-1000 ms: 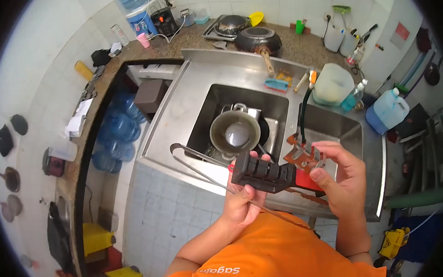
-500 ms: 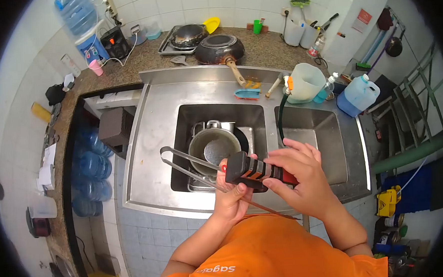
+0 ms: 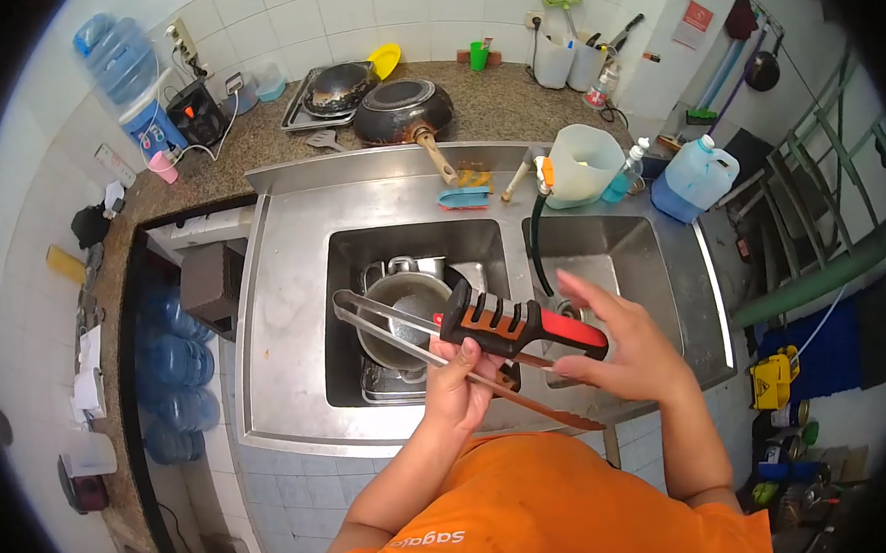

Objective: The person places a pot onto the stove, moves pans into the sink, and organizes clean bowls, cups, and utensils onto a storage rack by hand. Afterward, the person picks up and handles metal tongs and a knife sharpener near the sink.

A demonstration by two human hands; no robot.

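Note:
A knife sharpener (image 3: pixel 501 326), black with brown slots and a red-and-black handle, lies across the front of my body above the sink. My left hand (image 3: pixel 456 386) is closed around metal tongs (image 3: pixel 396 331) and the sharpener's slotted end, though its gripping fingers are partly hidden. The tongs' curved end points left, over a metal pot (image 3: pixel 392 354) in the sink; their brownish tips (image 3: pixel 576 420) reach right, below the sharpener. Around the free end of the handle, my right hand (image 3: pixel 637 351) is open, fingers apart, thumb close beneath it; whether the thumb touches it I cannot tell.
The left basin (image 3: pixel 342 257) contains the pot and other metalware. A dark green hose (image 3: pixel 535 247) hangs into the right basin (image 3: pixel 663 265). Behind stand a frying pan (image 3: pixel 395 119), a translucent pitcher (image 3: pixel 597 158) and a blue-liquid jug (image 3: pixel 693 178). A blue brush (image 3: pixel 464 197) lies on the sink ledge.
The sharpener has turned so its slots and red handle show more fully. My right hand has loosened from the handle and its fingers have spread. The view has shifted slightly right.

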